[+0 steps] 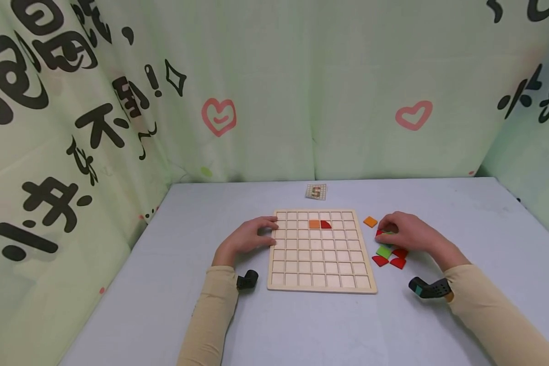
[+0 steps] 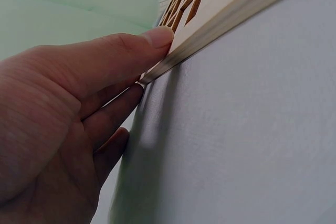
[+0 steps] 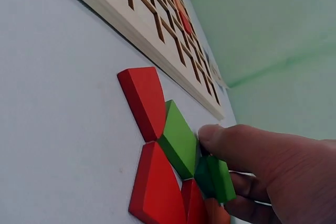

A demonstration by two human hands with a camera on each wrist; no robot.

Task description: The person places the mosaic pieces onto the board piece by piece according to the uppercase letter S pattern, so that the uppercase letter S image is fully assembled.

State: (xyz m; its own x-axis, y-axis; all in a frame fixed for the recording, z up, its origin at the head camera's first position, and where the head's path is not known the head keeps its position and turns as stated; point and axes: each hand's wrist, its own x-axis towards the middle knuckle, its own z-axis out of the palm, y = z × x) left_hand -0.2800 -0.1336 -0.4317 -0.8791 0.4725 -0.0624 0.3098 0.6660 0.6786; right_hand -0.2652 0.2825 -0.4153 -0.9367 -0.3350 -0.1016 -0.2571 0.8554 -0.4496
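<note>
Along the fingertips of the left hand point(image 1: 247, 237), spread loosely from its thumb, lay the left edge of a gridded wooden board point(image 1: 317, 254); rightward of those fingers, an orange square point(image 1: 314, 224) and a red rounded piece point(image 1: 326, 224) sat side by side in it. Bent over loose pieces, the right hand point(image 1: 407, 232) had a tilted green piece point(image 3: 221, 179) at its fingers, whether pinched I could not tell. Nearer the wearer than those fingers lay a green square point(image 1: 384, 251) and red pieces point(image 1: 380, 261).
</note>
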